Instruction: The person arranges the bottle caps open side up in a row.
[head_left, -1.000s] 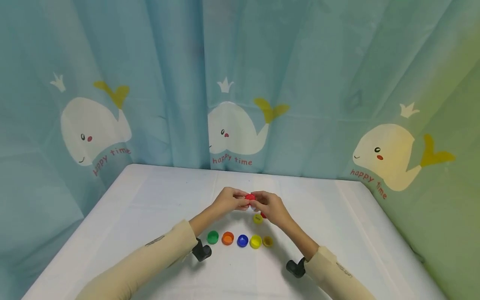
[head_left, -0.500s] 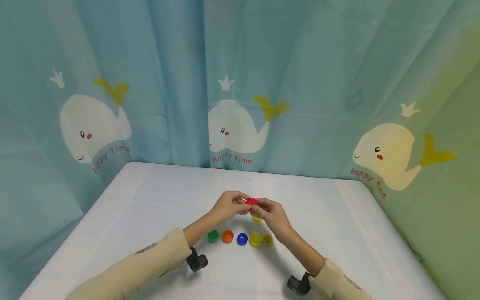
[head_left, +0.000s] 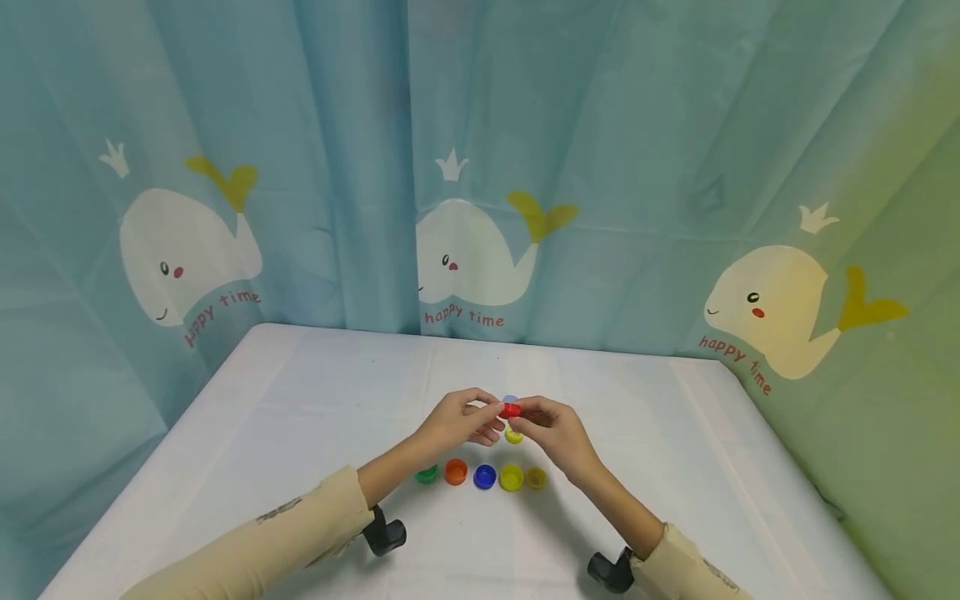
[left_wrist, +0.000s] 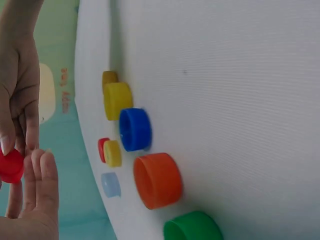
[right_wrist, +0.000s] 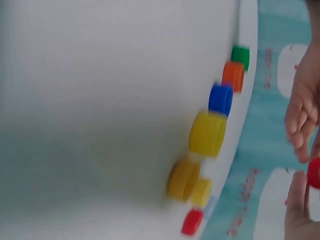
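Observation:
A small red bottle cap is held up above the white table between both hands. My left hand pinches its left side, with the lower fingers hanging loosely beneath. From the right, my right hand grips it between thumb and fingers. The left wrist view has the red cap at the left edge, partly cut off, with the right thumb on it. Just below the hands lies a small yellow cap; behind them a light blue cap partly shows.
Nearer stands a row of caps: green, orange, blue, yellow and darker yellow. Another red cap lies beside the small yellow one. A whale-print curtain hangs behind the table.
Both hands have come slightly nearer, and the red cap has turned from face-on to side-on. The left hand's lower fingers have dropped, and the light blue cap now shows behind.

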